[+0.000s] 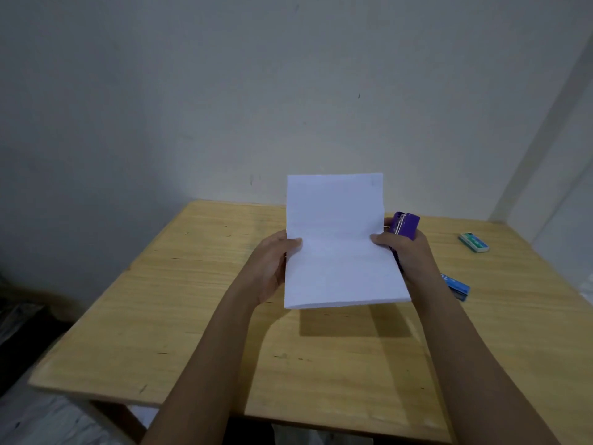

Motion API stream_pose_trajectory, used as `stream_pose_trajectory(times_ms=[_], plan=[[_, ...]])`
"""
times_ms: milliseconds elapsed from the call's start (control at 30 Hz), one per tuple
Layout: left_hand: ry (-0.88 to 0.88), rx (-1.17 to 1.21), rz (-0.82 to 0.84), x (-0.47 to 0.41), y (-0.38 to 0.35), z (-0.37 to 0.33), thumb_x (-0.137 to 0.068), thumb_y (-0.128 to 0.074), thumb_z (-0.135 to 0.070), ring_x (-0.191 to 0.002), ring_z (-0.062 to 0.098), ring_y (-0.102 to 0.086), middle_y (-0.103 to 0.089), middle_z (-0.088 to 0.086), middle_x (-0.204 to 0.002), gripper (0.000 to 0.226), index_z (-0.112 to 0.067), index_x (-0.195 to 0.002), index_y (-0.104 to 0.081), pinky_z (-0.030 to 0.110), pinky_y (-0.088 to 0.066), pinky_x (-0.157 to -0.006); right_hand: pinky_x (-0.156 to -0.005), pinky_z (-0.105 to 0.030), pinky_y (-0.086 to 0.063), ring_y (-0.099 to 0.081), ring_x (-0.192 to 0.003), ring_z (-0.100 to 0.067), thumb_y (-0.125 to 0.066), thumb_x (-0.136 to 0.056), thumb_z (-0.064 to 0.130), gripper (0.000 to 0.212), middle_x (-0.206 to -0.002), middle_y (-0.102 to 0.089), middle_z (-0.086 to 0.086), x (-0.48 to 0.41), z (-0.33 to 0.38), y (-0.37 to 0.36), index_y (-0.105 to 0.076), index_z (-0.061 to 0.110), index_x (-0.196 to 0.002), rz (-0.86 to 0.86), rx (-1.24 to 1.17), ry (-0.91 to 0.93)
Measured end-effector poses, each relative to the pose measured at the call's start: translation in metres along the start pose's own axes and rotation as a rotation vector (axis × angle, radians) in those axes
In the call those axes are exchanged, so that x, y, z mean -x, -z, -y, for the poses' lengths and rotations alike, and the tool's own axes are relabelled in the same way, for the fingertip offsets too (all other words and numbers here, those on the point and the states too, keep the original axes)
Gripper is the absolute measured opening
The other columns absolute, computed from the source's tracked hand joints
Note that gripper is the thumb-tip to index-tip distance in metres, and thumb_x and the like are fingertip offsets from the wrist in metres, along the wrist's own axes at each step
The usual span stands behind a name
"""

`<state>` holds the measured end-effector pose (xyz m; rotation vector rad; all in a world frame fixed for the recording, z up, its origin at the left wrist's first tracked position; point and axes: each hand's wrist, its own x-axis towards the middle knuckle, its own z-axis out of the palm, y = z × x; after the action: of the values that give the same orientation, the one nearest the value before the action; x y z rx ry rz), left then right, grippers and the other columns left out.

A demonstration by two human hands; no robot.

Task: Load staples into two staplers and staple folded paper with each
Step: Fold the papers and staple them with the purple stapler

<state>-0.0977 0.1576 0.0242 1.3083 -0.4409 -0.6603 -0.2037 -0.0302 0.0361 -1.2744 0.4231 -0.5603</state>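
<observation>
Paper (335, 220) between left hand (272, 263), right hand (414, 256)

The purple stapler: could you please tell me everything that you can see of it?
The purple stapler has a glossy purple shell that looks like plastic and a silvery metal strip along its upper end. It is held above the table, roughly upright, top tilted slightly right. The right hand grips its lower part, so only the top shows above it. It sits at the right edge of the folded paper; whether its mouth is on the sheet cannot be told.
</observation>
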Motion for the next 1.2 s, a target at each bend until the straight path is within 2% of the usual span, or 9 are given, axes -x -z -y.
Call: stream_pose_trajectory(times_ms=[167,267,467,600,700,800,933,1067,1200], plan=[[-0.02,0.062,-0.072,-0.001,-0.003,0.001,-0.095,-0.044,-0.005,-0.085,0.019,-0.066,-0.067,0.001,-0.106,0.031,-0.021,-0.118,-0.056,0.024,-0.054,-0.055,-0.042,-0.023,-0.045,-0.062,-0.071,-0.02,-0.065,-0.058,0.007,0.045,-0.093,-0.063,-0.005,-0.001,-0.006,-0.001,-0.055,0.011,-0.102,0.042,-0.011,0.053],[-0.017,0.089,-0.074,-0.001,-0.004,0.005,-0.094,-0.044,-0.003,-0.076,0.016,-0.067,-0.068,-0.002,-0.097,0.03,-0.025,-0.104,-0.061,0.021,-0.051,-0.05,-0.052,-0.028,-0.045,-0.061,-0.072,-0.022,-0.066,-0.056,0.004,0.039,-0.089,-0.063,-0.005,-0.003,-0.012,0.0,-0.057,0.018,-0.092,0.006,-0.025,0.065],[-0.006,0.15,-0.085,-0.003,-0.006,0.01,-0.093,-0.038,0.003,-0.066,0.013,-0.066,-0.071,-0.006,-0.083,0.039,-0.028,-0.094,-0.062,0.021,-0.049,-0.051,-0.035,-0.018,-0.037,-0.049,-0.035,-0.008,-0.058,-0.07,-0.01,0.021,-0.05,-0.055,0.004,-0.005,-0.016,-0.002,-0.052,0.007,-0.082,-0.017,0.013,0.118],[-0.007,0.206,-0.096,-0.004,-0.004,0.009,-0.095,-0.035,0.0,-0.075,0.017,-0.063,-0.068,0.0,-0.09,0.035,-0.021,-0.103,-0.062,0.025,-0.049,-0.057,-0.041,-0.018,-0.042,-0.052,-0.048,-0.005,-0.057,-0.061,0.001,0.023,-0.067,-0.052,-0.002,-0.003,-0.012,-0.002,-0.052,0.015,-0.079,0.058,0.035,0.201],[-0.022,0.202,-0.091,-0.004,-0.006,0.009,-0.096,-0.035,-0.002,-0.072,0.019,-0.059,-0.063,0.003,-0.081,0.03,-0.015,-0.088,-0.061,0.025,-0.048,-0.057,-0.056,-0.024,-0.049,-0.055,-0.068,-0.014,-0.059,-0.061,0.002,0.027,-0.076,-0.056,-0.001,-0.006,-0.016,0.001,-0.054,0.019,-0.083,0.084,0.068,0.249],[-0.042,0.175,-0.102,-0.002,-0.007,0.01,-0.093,-0.033,0.005,-0.063,0.016,-0.056,-0.057,0.005,-0.073,0.036,-0.011,-0.073,-0.057,0.019,-0.047,-0.052,-0.073,-0.039,-0.051,-0.063,-0.076,-0.023,-0.06,-0.061,-0.002,0.031,-0.064,-0.064,0.005,-0.007,-0.019,0.004,-0.056,0.019,-0.084,0.099,0.065,0.297],[-0.063,0.151,-0.059,0.0,-0.003,0.008,-0.09,-0.033,0.002,-0.056,0.015,-0.06,-0.06,0.004,-0.07,0.038,-0.01,-0.064,-0.057,0.016,-0.045,-0.046,-0.048,-0.026,-0.049,-0.067,-0.069,-0.021,-0.062,-0.06,-0.001,0.03,-0.063,-0.066,0.001,-0.001,-0.018,0.001,-0.059,0.023,-0.078,0.118,0.012,0.285],[-0.083,0.31,0.009,-0.002,-0.001,0.009,-0.088,-0.027,-0.01,-0.073,0.023,-0.06,-0.064,0.006,-0.07,0.051,-0.009,-0.055,-0.065,0.03,-0.049,-0.066,-0.061,-0.034,-0.038,-0.053,-0.066,-0.033,-0.06,-0.071,-0.013,0.047,-0.061,-0.069,0.006,-0.004,-0.022,0.003,-0.064,0.034,-0.067,0.11,0.049,0.311],[0.005,0.273,-0.014,-0.002,0.0,0.005,-0.081,-0.04,-0.031,-0.07,0.023,-0.053,-0.061,0.004,-0.074,0.041,-0.01,-0.057,-0.065,0.026,-0.043,-0.056,-0.053,-0.031,-0.046,-0.066,-0.073,-0.017,-0.061,-0.073,-0.01,0.036,-0.065,-0.068,0.006,-0.005,-0.024,0.006,-0.058,0.025,-0.079,0.134,0.066,0.363]])
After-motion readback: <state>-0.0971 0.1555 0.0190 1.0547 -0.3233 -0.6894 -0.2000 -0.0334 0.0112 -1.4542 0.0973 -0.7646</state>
